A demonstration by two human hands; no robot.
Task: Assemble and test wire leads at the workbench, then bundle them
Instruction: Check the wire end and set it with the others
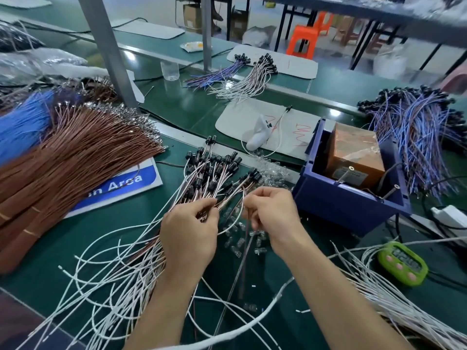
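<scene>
The left hand [188, 233] is closed around a thick bunch of assembled wire leads [207, 180], white and brown wires that fan away from its fingers to black capped ends beyond the knuckles, while their loose tails spill back past the wrist over the green bench mat [177, 109]. The right hand [271, 215], just beside the left, pinches a single white wire [233, 227] between thumb and fingertips; the wire loops down between the two hands. Small clear parts [237, 242] lie scattered on the mat under and just beyond both hands.

Right of the right hand stands a dark blue bin [351, 205]; inside it sits an orange-brown box [353, 152] with a small label too blurred to read, and black cables run into the bin. Farther right of the bin lies a heap of blue and purple leads [414, 132]. Near the right forearm rests a green timer [403, 263], its digits unreadable.

Left of the left hand, a large sheaf of brown wires [70, 162] partly covers a blue-and-white sign [126, 184] on which only "Area" is legible. Beyond the hands, a pale pad [290, 137] bears red scribbles that cannot be read.
</scene>
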